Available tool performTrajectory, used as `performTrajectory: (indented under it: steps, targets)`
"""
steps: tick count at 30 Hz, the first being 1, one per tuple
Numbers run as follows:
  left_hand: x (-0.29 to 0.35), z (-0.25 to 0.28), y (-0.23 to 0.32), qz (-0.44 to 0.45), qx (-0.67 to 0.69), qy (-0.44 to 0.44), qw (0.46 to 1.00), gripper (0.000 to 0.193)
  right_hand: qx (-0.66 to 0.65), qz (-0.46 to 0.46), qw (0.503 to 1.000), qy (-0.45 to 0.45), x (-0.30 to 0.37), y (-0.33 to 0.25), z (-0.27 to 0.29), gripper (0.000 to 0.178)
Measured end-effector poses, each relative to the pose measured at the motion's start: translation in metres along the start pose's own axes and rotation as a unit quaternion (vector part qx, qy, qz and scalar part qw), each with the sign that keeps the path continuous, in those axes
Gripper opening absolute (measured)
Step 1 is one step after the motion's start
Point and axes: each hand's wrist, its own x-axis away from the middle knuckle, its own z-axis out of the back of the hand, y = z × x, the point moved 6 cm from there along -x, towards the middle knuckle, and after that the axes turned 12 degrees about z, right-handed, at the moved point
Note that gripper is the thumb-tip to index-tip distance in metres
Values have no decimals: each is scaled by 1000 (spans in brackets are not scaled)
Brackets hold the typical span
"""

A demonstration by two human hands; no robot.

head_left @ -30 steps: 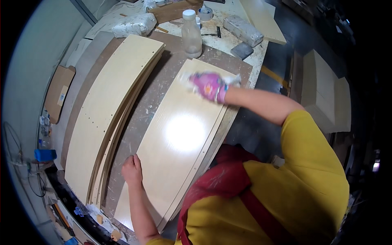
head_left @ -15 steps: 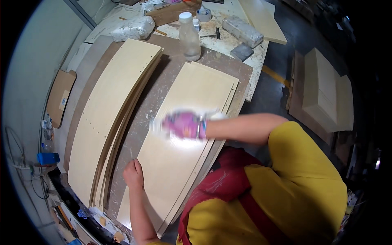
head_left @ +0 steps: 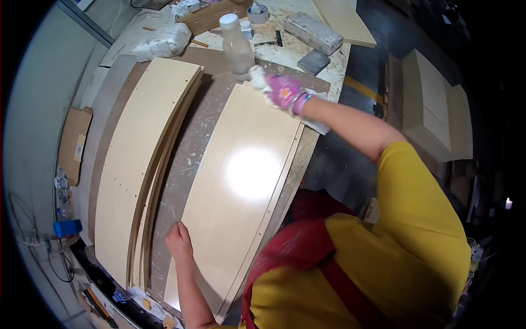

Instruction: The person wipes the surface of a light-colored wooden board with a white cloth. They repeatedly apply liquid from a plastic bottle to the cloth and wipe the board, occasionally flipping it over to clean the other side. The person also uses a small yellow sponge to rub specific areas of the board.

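Observation:
A pale, wood-grained panel (head_left: 219,186), stacked on another, lies in front of me on the bench. My right hand (head_left: 282,92), in a pink flowered glove, presses a white cloth (head_left: 312,126) over the panel's far end. The fingers are closed on the cloth, which bunches at the fingertips and trails out by the wrist. My left hand (head_left: 179,241) is bare and closed at the panel's left edge; its fingertips are hidden. Close beyond the gloved hand stands a clear bottle (head_left: 237,54) with a white cap.
Curved drilled panels (head_left: 137,137) are stacked to the left. Farther back are a plastic-wrapped bundle (head_left: 163,42), a tape roll (head_left: 257,14), a whitish block (head_left: 313,33) and a dark grey block (head_left: 313,62). More curved panels (head_left: 430,104) stand right, beyond the bench edge.
My right hand has swept the cloth from the panel's middle to its far end, near the bottle. My left hand stays at the panel's left edge. The view has shifted slightly.

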Motion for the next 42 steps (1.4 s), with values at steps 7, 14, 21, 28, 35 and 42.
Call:
performTrajectory:
  steps: [7, 14, 21, 28, 35, 42]
  targets:
    - [-7, 9, 68, 13, -74, -44, 996, 33, 82, 146, 984, 61, 14, 27, 37, 30]
    - [-62, -52, 220, -159, 11, -16, 987, 63, 226, 217, 947, -69, 10, 0, 19, 32]
    - [-63, -57, 230, -160, -24, -28, 986, 68, 146, 283, 948, 23, -39, -46, -10, 22]
    - [-60, -63, 230, -165, -39, 1, 986, 66, 107, 119, 980, -116, -12, 11, 22, 31]
    - [-62, -61, 229, -148, -14, 16, 989, 61, 127, 307, 928, -166, 43, -81, -48, 23]
    - [-33, -18, 110, -51, 113, 69, 990, 47, 109, 347, 905, -220, 122, -78, -33, 42]
